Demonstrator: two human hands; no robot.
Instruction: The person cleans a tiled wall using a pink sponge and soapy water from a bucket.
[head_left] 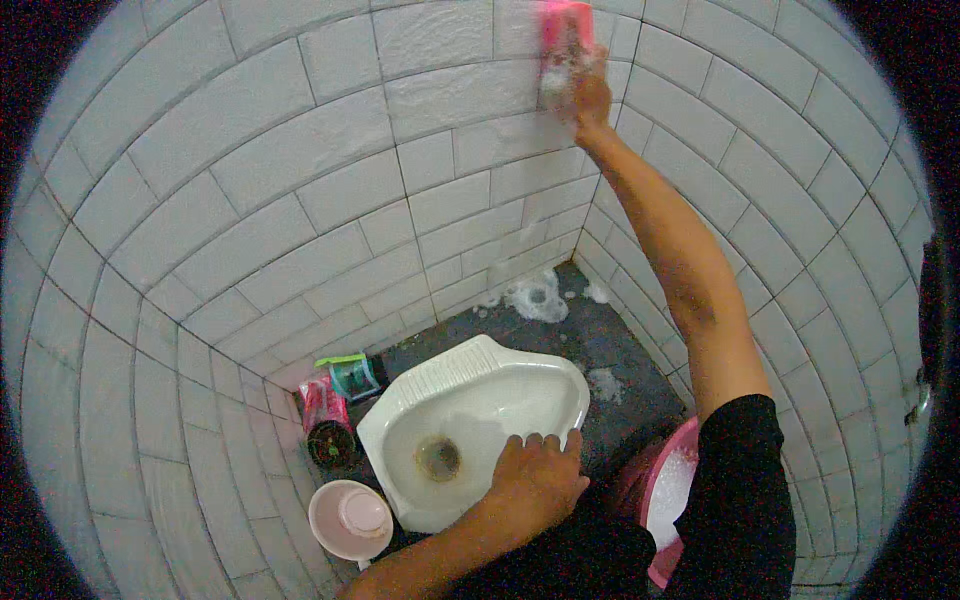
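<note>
High on the tiled wall, near the corner, my right hand (588,95) is closed around a pink scrubber (567,22). White suds cover part of that hand, and motion blurs the scrubber, so its exact kind is unclear. My left hand (537,487) appears over the near side of the white squat toilet (410,400), back of the hand up. Its fingers are curled with nothing visible in them, though the palm side is hidden. Wet streaks of foam mark the back wall (440,90) left of the scrubber.
Foam (540,297) lies on the dark floor (630,350) behind the toilet. A pink tub (683,455) with suds stands lower right, partly behind my sleeve. Left of the toilet are a pale pink dipper (325,520), a dark round container (331,444), a pink packet (322,402) and a teal-and-green item (352,376).
</note>
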